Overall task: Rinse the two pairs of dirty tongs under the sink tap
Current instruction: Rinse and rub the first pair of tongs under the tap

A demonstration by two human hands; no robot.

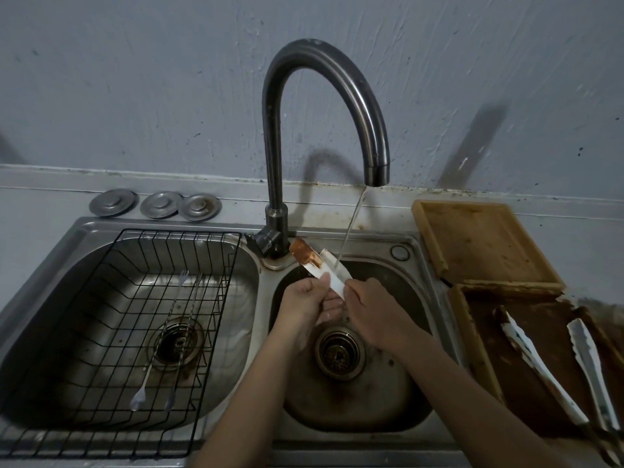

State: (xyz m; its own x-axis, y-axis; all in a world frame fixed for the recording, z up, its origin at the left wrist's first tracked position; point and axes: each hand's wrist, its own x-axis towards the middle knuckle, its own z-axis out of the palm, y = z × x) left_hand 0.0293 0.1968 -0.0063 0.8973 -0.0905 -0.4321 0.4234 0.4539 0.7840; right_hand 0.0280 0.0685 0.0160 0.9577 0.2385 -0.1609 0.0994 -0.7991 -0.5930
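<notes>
A pair of white tongs [324,268] smeared with brown sauce at the tips is held over the right sink basin [398,393]. Water runs from the curved tap [376,170] onto one of its arms. My left hand [304,298] grips the tongs from the left. From the right, my right hand [374,309] pinches the lower arm. The tongs' handle end is hidden between my hands. A second pair of tongs [547,369], white with brown stains, lies on a wooden tray [472,339] at the right.
The left basin holds a black wire rack [111,332] with two long forks [162,339] in it. Three metal sink plugs [158,204] sit behind it. A wooden cutting board [479,241] lies right of the sink. The drain strainer [339,349] sits below my hands.
</notes>
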